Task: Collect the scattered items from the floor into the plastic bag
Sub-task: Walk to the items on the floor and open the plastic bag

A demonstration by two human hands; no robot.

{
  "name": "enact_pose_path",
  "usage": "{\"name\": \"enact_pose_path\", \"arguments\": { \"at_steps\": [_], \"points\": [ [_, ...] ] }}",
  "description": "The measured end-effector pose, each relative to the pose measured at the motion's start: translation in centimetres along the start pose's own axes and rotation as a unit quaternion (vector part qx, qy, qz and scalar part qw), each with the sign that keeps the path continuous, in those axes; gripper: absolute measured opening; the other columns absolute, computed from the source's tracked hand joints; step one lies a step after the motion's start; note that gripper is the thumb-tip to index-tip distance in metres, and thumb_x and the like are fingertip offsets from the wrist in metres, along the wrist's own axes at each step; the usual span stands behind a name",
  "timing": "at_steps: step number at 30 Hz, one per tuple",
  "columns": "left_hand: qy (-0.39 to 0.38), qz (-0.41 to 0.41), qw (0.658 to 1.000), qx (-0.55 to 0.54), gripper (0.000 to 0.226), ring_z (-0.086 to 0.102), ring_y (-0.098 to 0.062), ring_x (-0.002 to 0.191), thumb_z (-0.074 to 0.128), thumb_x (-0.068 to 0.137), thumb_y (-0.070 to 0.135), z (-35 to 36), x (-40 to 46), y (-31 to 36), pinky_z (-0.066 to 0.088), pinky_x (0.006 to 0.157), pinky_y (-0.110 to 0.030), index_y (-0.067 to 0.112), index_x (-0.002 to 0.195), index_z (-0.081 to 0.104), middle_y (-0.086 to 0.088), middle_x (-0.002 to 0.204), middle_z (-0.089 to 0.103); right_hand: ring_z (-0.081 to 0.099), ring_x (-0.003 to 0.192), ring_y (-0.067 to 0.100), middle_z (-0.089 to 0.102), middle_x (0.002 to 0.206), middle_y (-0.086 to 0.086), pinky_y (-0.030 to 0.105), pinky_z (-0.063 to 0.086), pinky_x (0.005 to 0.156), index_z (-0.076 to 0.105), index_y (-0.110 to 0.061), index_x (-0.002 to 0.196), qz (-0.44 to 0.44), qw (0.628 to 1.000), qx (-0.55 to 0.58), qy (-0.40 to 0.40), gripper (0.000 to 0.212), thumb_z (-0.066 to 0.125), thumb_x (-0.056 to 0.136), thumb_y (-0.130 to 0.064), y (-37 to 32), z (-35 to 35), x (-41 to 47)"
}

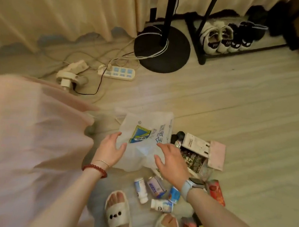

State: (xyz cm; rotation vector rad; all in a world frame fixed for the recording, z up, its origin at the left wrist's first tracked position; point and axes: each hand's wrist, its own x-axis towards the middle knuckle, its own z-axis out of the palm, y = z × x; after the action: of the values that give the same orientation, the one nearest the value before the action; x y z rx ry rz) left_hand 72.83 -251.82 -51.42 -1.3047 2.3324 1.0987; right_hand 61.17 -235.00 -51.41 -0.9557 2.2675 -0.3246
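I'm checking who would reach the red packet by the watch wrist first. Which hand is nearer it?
Right. The right hand hovers over the plastic bag, just up-left of the red packet; the left hand is across the bag, farther away.

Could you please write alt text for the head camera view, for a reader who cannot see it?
A person's left hand and right hand, both open, reach over a white plastic bag lying on the floor. Small bottles and packets lie scattered beside the person's slippers.

Bottles point(153, 192) before bag point(142, 141) — boxes point(198, 153) right.
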Motion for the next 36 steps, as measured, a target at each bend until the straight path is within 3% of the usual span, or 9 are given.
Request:
{"name": "enact_pose_path", "arguments": {
  "at_steps": [4,8,12,17,21,24,29,33,36],
  "points": [
    [0.087,0.072,0.991,0.071,0.06,0.027,-0.031,0.134,0.055,0.087,0.027,7.2,9.2,-4.8,0.023,0.11,-0.039,0.008,0.139,0.03,-0.017,0.145,0.033,0.031,0.135,0.025,0.037,0.143,0.005,0.044,0.029,0.108,0.033,-0.03,0.137,-0.113,0.99,-0.087,-0.024,0.067,0.028,0.077,-0.06,6.7,7.4,7.4],
    [0.089,0.227,0.934,0.263,0.075,0.015,-0.032,0.141,0.035,0.075,0.06,10.9,16.7,-7.2,0.027,0.106,-0.051,0.03,0.143,0.022,-0.003,0.154,0.019,0.06,0.109,0.023,0.066,0.108,-0.002,0.041,0.05,0.091,0.063,-0.032,0.091,-0.22,0.96,-0.171,0.012,0.031,0.041,0.076,-0.047,12.7,11.0,13.6],
    [-0.005,0.163,0.945,0.284,0.09,0.014,-0.029,0.142,0.047,0.074,0.066,12.6,20.8,-7.3,0.025,0.109,-0.044,0.038,0.143,-0.003,-0.006,0.157,-0.005,0.053,0.117,0.023,0.063,0.115,0.001,0.043,0.046,0.095,0.068,-0.025,0.091,-0.211,0.965,-0.151,0.042,0.028,0.044,0.085,-0.039,16.5,9.5,16.1],
    [0.058,0.11,0.985,0.119,0.049,0.058,-0.035,0.107,0.062,0.084,0.026,13.4,21.1,-5.1,0.044,0.086,-0.036,0.013,0.129,0.048,-0.021,0.114,0.063,0.037,0.13,0.019,0.032,0.145,-0.001,0.04,0.039,0.105,0.038,-0.029,0.135,-0.041,0.998,0.039,0.027,0.056,0.052,0.085,-0.049,17.4,7.2,14.5],
    [0.205,0.29,0.903,0.241,0.034,0.057,-0.03,0.07,0.055,0.086,0.036,11.5,18.0,0.2,0.043,0.054,-0.034,0.009,0.072,0.07,-0.012,0.079,0.057,0.029,0.135,0.019,0.022,0.15,-0.001,0.036,0.031,0.109,0.026,-0.032,0.141,-0.045,0.989,0.128,0.052,0.066,0.052,0.084,-0.053,15.4,5.9,13.0],
    [0.292,0.386,0.817,0.313,0.042,0.054,-0.025,0.079,0.047,0.08,0.042,9.2,16.3,5.2,0.039,0.065,-0.033,0.014,0.054,0.066,-0.006,0.084,0.062,0.036,0.128,0.016,0.04,0.136,0.002,0.027,0.033,0.102,0.041,-0.025,0.134,-0.088,0.973,0.16,0.14,0.053,0.055,0.086,-0.043,13.4,3.8,12.7],
    [0.247,0.187,0.951,-0.025,0.047,0.045,-0.023,0.058,0.053,0.088,0.036,6.6,14.2,14.0,0.033,0.057,-0.032,0.014,0.048,0.043,-0.005,0.051,0.044,0.048,0.096,0.011,0.05,0.118,0.002,0.029,0.042,0.094,0.049,-0.018,0.127,-0.116,0.935,0.256,0.216,0.056,0.058,0.08,-0.048,10.4,0.8,11.6],
    [0.157,0.151,0.943,-0.252,0.031,0.043,-0.012,0.058,0.058,0.087,0.029,6.4,12.3,18.6,0.035,0.051,-0.023,0.02,0.058,0.048,0.001,0.061,0.046,0.028,0.133,0.016,0.032,0.142,0.003,0.027,0.024,0.112,0.023,-0.021,0.143,-0.114,0.927,0.306,0.188,0.08,0.061,0.079,-0.05,10.1,0.6,10.5],
    [0.084,0.162,0.932,-0.313,0.024,0.05,-0.017,0.069,0.058,0.087,0.026,7.5,11.2,20.4,0.045,0.06,-0.03,0.02,0.065,0.052,-0.002,0.072,0.051,0.032,0.128,0.02,0.041,0.136,0.006,0.016,0.022,0.102,0.036,-0.015,0.136,-0.11,0.904,0.321,0.26,0.063,0.057,0.081,-0.038,10.4,-0.7,10.5]
  ]
}}
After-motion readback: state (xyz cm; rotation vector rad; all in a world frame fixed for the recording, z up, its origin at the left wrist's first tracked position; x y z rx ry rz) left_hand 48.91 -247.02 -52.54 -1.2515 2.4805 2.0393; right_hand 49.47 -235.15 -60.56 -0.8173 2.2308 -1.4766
